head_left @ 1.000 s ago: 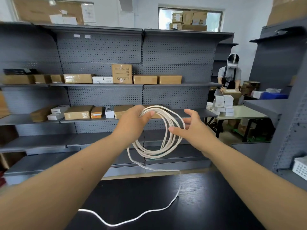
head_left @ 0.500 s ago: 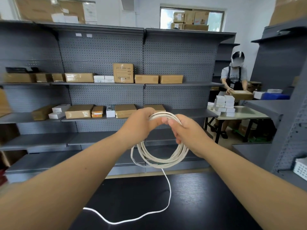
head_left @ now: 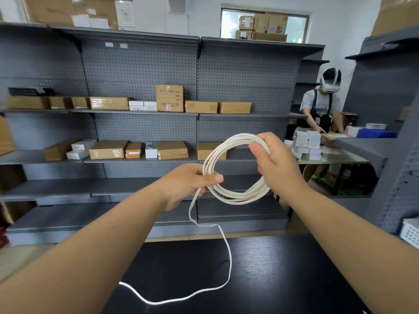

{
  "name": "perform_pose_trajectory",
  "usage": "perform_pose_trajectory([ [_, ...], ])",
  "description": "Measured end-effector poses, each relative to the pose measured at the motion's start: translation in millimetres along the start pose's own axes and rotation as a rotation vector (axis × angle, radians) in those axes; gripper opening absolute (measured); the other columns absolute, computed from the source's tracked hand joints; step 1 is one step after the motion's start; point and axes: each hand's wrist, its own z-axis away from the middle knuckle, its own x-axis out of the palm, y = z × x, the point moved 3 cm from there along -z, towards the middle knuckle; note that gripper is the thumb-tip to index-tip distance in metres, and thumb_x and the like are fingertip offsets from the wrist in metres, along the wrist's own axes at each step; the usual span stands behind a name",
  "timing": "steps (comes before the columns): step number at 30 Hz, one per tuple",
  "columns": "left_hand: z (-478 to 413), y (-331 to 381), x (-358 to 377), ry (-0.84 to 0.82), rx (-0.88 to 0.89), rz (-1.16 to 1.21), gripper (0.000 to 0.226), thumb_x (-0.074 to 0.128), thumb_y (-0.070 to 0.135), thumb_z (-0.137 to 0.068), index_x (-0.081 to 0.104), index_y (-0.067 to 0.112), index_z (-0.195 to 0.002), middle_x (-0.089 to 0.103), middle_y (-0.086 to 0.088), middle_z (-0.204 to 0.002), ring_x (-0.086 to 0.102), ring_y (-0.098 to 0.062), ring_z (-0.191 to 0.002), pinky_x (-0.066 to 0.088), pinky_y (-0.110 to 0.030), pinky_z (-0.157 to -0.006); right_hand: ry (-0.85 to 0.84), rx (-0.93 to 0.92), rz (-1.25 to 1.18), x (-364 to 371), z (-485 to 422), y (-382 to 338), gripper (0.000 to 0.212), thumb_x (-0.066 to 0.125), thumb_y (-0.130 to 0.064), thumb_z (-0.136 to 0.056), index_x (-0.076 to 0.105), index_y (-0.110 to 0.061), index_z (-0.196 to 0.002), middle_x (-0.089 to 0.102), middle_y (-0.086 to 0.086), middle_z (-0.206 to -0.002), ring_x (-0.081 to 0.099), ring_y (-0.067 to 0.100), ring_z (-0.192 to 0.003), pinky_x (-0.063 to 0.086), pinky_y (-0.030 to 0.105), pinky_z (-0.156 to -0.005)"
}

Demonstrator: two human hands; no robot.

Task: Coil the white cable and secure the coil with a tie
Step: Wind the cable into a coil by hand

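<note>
White and flat like a ribbon, the cable is gathered into a ring of several turns and held up in the air, with a black table below it. The left hand grips the ring at about 8 o'clock, with the thumb laid across the strands and the fingers curled behind them. That grip seems meant to clamp the turns together so they cannot slide apart. The right hand holds the ring at about 2 o'clock, thumb in front and fingers wrapped over the top. This keeps the loop round and open, probably ready to take another turn. Holding it at two opposite places also stops the ring from sagging or twisting.

The turns lie close but not neatly, and at 6 o'clock they fan out a little and cross one another. From the left hand a loose tail drops, kinks once and falls to the table. There it curves away toward 7 o'clock of the view and catches the light. That length is not yet wound, so I judge the coiling unfinished. No tie shows anywhere. At 12 o'clock stand grey shelves with cardboard boxes, and at 2 o'clock is another person.
</note>
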Motion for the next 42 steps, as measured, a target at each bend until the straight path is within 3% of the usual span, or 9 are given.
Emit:
perform_pose_trajectory([
  [9, -1.9, 1.8, -0.3, 0.291, 0.001, -0.057, 0.034, 0.072, 0.037, -0.078, 0.065, 0.003, -0.075, 0.029, 0.002, -0.052, 0.023, -0.015, -0.048, 0.024, -0.027, -0.051, 0.104, -0.066, 0.044, 2.1, 10.2, 7.7, 0.018, 0.043, -0.027, -0.091, 0.053, -0.013, -0.093, 0.046, -0.015, -0.068, 0.048, -0.004, -0.067, 0.035, 0.009, -0.061],
  [13, -0.8, 10.8, -9.0, 0.29, 0.041, -0.022, 0.021, 0.076, 0.024, -0.075, 0.068, 0.006, -0.08, 0.047, -0.001, -0.059, 0.034, -0.012, -0.05, 0.03, -0.023, -0.053, 0.061, -0.117, 0.085, 1.4, 10.0, 7.6, 0.029, 0.042, -0.029, -0.089, 0.056, -0.004, -0.096, 0.048, -0.009, -0.071, 0.045, 0.008, -0.07, 0.031, 0.021, -0.06],
  [17, 0.8, 14.1, -12.8, 0.226, 0.122, 0.129, 0.015, 0.068, 0.013, -0.081, 0.071, 0.004, -0.093, 0.064, 0.002, -0.074, 0.037, -0.005, -0.049, 0.031, -0.015, -0.044, 0.108, -0.081, 0.067, -1.2, 8.6, 14.0, 0.022, 0.043, -0.027, -0.091, 0.054, -0.009, -0.093, 0.046, -0.015, -0.07, 0.046, -0.002, -0.066, 0.034, 0.007, -0.062],
  [24, -0.2, 1.7, 14.3, 0.287, 0.204, 0.141, 0.031, 0.048, 0.039, -0.093, 0.06, 0.02, -0.072, 0.038, 0.004, -0.056, 0.033, -0.011, -0.053, 0.034, -0.025, -0.058, 0.232, 0.108, -0.22, 8.6, 8.7, 17.9, 0.012, 0.043, -0.036, -0.091, 0.05, -0.033, -0.081, 0.044, -0.014, -0.064, 0.043, 0.009, -0.059, 0.037, 0.031, -0.06],
  [27, -0.2, 3.6, 17.0, 0.317, 0.179, 0.156, 0.04, 0.042, 0.052, -0.089, 0.068, 0.021, -0.086, 0.043, 0.004, -0.059, 0.036, -0.011, -0.059, 0.032, -0.027, -0.063, 0.24, 0.166, -0.354, 10.2, 7.7, 14.9, 0.014, 0.044, -0.041, -0.087, 0.052, -0.034, -0.078, 0.042, -0.014, -0.061, 0.038, 0.006, -0.051, 0.033, 0.031, -0.054],
  [30, -1.4, 2.9, 19.5, 0.283, 0.198, 0.205, 0.049, 0.039, 0.064, -0.075, 0.071, 0.032, -0.094, 0.067, 0.014, -0.09, 0.057, -0.01, -0.1, 0.039, -0.032, -0.099, 0.266, 0.198, -0.444, 11.1, 7.0, 11.5, 0.014, 0.045, -0.036, -0.089, 0.053, -0.033, -0.078, 0.042, -0.015, -0.055, 0.036, 0.004, -0.047, 0.032, 0.025, -0.048],
  [32, -3.4, 2.0, 23.4, 0.265, 0.198, 0.301, 0.052, 0.038, 0.063, -0.074, 0.07, 0.029, -0.096, 0.068, 0.013, -0.107, 0.056, -0.008, -0.113, 0.039, -0.04, -0.105, 0.301, 0.238, -0.532, 14.5, 8.2, 10.4, 0.018, 0.044, -0.029, -0.095, 0.052, -0.03, -0.079, 0.041, -0.016, -0.049, 0.033, 0.001, -0.043, 0.03, 0.021, -0.044],
  [37, -0.7, 6.4, 38.0, 0.247, 0.178, 0.733, 0.051, 0.041, 0.057, -0.081, 0.065, 0.015, -0.098, 0.073, 0.002, -0.08, 0.069, -0.015, -0.074, 0.051, -0.034, -0.087, 0.358, 0.312, -0.648, 26.4, 15.1, 5.0, 0.022, 0.041, -0.022, -0.099, 0.048, -0.024, -0.078, 0.035, -0.016, -0.043, 0.028, 0.001, -0.039, 0.027, 0.017, -0.038],
  [42, 6.9, 7.7, 44.6, 0.388, 0.195, 0.759, 0.039, 0.043, 0.051, -0.091, 0.061, 0.017, -0.084, 0.059, 0.003, -0.053, 0.046, -0.011, -0.04, 0.043, -0.024, -0.051, 0.422, 0.377, -0.652, 34.4, 21.3, 5.5, 0.024, 0.042, -0.026, -0.098, 0.047, -0.026, -0.075, 0.034, -0.014, -0.043, 0.029, 0.003, -0.039, 0.029, 0.023, -0.042],
])
